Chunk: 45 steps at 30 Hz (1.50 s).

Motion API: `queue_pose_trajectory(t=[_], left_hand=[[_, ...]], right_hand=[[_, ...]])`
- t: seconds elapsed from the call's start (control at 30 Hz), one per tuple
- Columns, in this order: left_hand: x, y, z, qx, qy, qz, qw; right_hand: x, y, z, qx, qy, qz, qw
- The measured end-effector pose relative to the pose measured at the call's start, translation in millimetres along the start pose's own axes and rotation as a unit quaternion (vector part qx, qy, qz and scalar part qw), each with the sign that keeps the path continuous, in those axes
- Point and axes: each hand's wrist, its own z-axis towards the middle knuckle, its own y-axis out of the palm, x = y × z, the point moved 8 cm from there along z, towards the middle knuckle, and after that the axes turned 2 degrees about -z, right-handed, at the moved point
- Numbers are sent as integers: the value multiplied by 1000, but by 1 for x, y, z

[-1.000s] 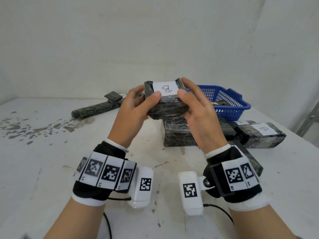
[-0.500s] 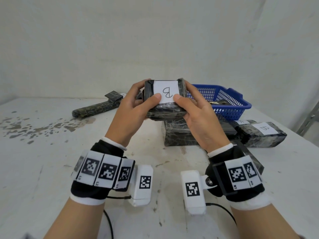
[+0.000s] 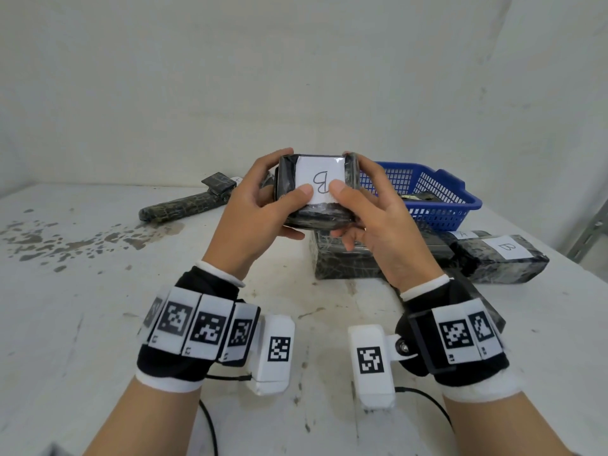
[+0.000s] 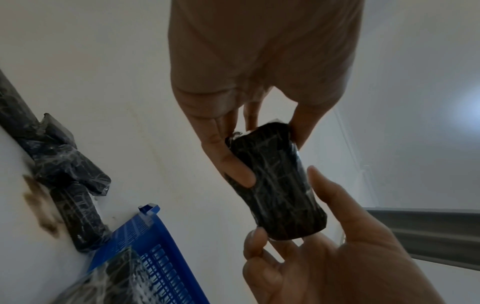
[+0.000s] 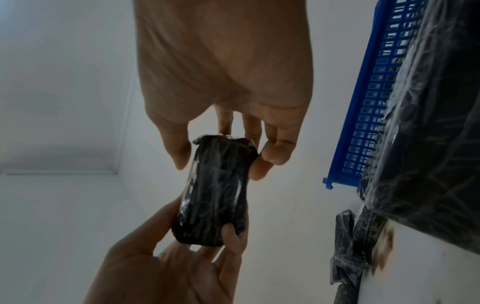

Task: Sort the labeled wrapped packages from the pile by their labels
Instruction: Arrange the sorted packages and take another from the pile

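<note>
I hold a small black-wrapped package (image 3: 316, 210) with both hands above the table, its white label marked "B" (image 3: 320, 181) tilted toward me. My left hand (image 3: 286, 179) grips its left end and my right hand (image 3: 348, 179) its right end, both thumbs resting on the label's lower edge. The left wrist view shows the package (image 4: 278, 185) from below between my left hand (image 4: 259, 148) and the right hand (image 4: 337, 257). In the right wrist view the package (image 5: 215, 195) sits between my right hand (image 5: 221, 152) and the left hand (image 5: 182, 257).
Below my hands lies a large wrapped package (image 3: 345, 261). To the right are a "B" package (image 3: 500, 255) and one with an "A" label (image 3: 462, 234). A blue basket (image 3: 437, 185) stands at the back right. A long wrapped package (image 3: 184, 205) lies at the back left.
Both hands have tipped the package toward me, so its "B" label now faces the camera. My thumbs have slid onto the label.
</note>
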Motion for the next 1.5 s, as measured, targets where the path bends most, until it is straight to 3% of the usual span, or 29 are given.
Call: queue_pose_trajectory(t=[0.63,0.83,1.03,1.23,1.5], left_hand=[[3,3,-1,9,30,7,999],[14,11,-5,-27,81,-20,996],[10,13,-4,-16,53,-51,997],[6,13,-4,-6,17,-38,999],[9,19,-5,-48,46,-9,998]], right_hand=[[-10,8,-7,13,-4,-29,999],[-1,7,-7,-3,50,-5,999],[-1,4,-5,-9,58,79,995],[2,8,-4,-29,48,53,997],[-5,11,-6,-28,2,-22,999]])
